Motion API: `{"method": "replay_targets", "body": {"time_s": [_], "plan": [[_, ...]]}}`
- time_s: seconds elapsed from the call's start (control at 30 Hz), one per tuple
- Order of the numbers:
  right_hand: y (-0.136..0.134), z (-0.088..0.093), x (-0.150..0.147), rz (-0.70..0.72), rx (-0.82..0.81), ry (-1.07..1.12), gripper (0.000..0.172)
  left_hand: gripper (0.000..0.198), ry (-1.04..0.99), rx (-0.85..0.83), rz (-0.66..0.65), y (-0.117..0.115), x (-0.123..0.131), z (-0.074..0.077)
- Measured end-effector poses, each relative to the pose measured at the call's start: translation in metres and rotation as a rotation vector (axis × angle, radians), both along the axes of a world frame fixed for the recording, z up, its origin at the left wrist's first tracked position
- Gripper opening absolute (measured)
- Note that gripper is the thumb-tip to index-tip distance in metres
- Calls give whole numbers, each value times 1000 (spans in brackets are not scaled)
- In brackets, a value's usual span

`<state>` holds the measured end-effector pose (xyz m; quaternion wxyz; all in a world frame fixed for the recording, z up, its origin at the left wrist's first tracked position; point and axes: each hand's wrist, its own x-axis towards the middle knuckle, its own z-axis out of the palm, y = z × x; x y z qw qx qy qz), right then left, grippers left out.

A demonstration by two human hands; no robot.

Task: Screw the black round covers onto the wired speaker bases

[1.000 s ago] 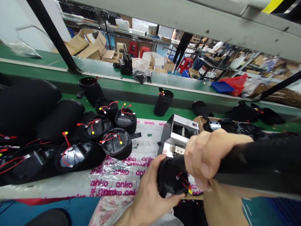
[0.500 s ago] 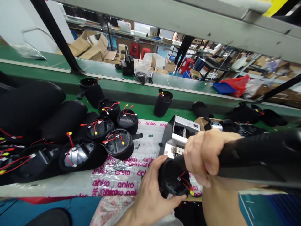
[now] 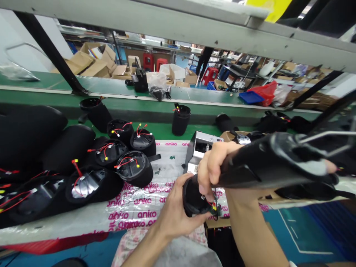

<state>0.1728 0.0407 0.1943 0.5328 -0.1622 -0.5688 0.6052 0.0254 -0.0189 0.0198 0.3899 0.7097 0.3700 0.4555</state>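
My left hand (image 3: 178,207) is wrapped around a black fabric-covered cylindrical housing (image 3: 191,198), its open end facing me. Red wires with a yellow connector (image 3: 214,206) show at the housing's right rim. Above that rim, my right hand (image 3: 213,165) grips a long black electric screwdriver (image 3: 250,163), which slants to the right, close to the camera. A metal wire loop (image 3: 328,139) is at its far end. The screwdriver's tip is hidden by my right hand. Just behind my hands is a silver-and-black metal box machine (image 3: 201,146).
Several black housings with red wires (image 3: 135,167) cluster at the left on anko-printed plastic sheeting (image 3: 144,213). One housing (image 3: 181,120) stands upright farther back. A carton (image 3: 229,136) with parts is right of the machine. A grey beam (image 3: 167,27) crosses overhead.
The screwdriver has swung, so its far end with the wire loop now shows. My right hand has moved left, its fingers nearer the housing's opening. The camera view has shifted slightly.
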Motion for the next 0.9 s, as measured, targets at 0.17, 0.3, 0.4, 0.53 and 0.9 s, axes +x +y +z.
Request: {"method": "replay_targets", "body": {"time_s": [0.17,0.3,0.4,0.53,0.9], "plan": [[-16,21,11,-267,-7,22,81,100,29,-9,3,-5,-7,2],[-37,37,44,-542,59,65,64,95,31,-48,106,-7,-21,-4],[-38,19,57,-619,106,21,69,100,5,-59,184,-7,-23,-18],[-17,-40,52,-636,316,55,81,112,-101,-56,238,-10,-12,-35],[2,-73,61,-358,-20,9,87,106,-61,28,206,-6,-13,-34]]}}
